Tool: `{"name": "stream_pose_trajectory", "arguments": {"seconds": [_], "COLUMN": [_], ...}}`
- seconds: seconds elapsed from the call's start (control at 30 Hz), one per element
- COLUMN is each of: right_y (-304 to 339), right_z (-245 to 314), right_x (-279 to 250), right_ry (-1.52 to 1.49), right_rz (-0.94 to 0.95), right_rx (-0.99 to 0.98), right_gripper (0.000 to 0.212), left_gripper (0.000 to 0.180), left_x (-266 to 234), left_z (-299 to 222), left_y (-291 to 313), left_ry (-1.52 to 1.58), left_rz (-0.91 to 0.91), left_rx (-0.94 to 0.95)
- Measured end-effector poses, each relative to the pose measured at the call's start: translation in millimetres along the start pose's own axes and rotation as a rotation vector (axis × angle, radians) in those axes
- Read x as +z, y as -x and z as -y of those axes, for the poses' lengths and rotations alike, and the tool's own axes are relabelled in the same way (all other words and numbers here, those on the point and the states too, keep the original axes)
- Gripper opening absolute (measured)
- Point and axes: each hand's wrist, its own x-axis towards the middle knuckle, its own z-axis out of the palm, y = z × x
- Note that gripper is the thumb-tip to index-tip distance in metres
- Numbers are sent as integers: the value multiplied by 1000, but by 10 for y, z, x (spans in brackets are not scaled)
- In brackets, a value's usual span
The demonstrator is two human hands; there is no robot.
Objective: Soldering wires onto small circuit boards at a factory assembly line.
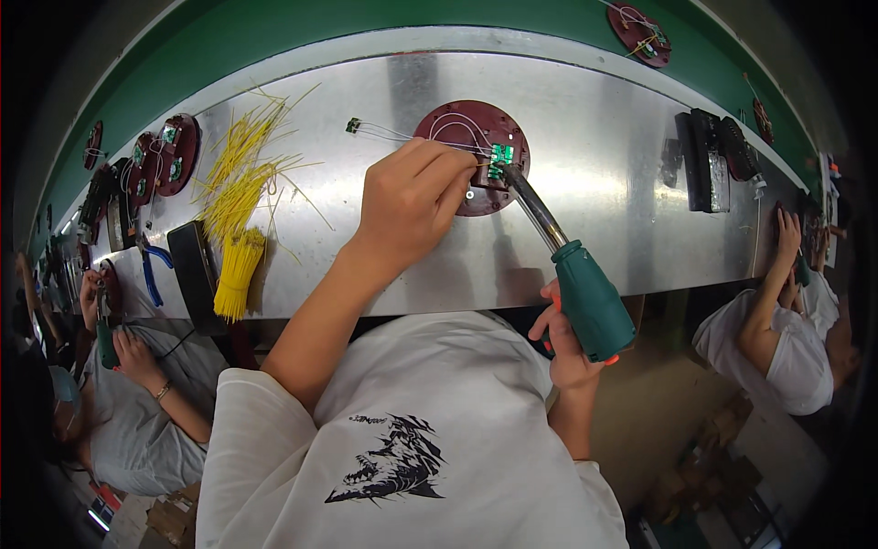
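On the metal bench ahead of me lies a dark red round disc (503, 203) carrying a small green circuit board (501, 154). My left hand (412, 197) is closed in a pinch over the disc's left side, holding a thin wire against the board. With my right hand (569, 352) I grip a green-handled soldering gun (593, 306). Its metal barrel slants up to the left, and the tip is at the board. White wires (389, 132) loop from the disc to a tiny separate board (353, 125) on the bench.
Left of my arm are a tied bundle of yellow wires (240, 274), a black flat object (190, 270) and blue-handled pliers (152, 274). More red discs (178, 156) lie beyond. Black items (709, 163) stand at the right. Co-workers (137, 403) sit on both sides.
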Motion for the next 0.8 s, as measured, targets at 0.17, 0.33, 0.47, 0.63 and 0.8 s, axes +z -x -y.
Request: {"name": "stream_pose_trajectory", "arguments": {"seconds": [0.17, 0.33, 0.47, 0.63, 0.8], "right_y": [1, -63, -57, -39, -44], "right_z": [20, 58, 35, 34, 33], "right_x": [5, 16, 24, -25, -24], "right_ry": [-12, 14, 4, -14, -25], "right_rz": [-7, -6, -29, -18, -42], "right_rx": [68, 47, 21, 85, 130], "right_gripper": [42, 42, 41, 40, 39], "left_gripper": [15, 13, 10, 10, 9], "left_x": [-19, -26, -47, -47, -32], "left_z": [15, 4, -22, -21, -9], "left_y": [8, 1, -6, -11, -6], "left_ry": [-4, 24, 35, 26, 22], "left_rz": [9, 25, 46, 49, 39], "left_rx": [-27, -39, -75, -78, -77]}}
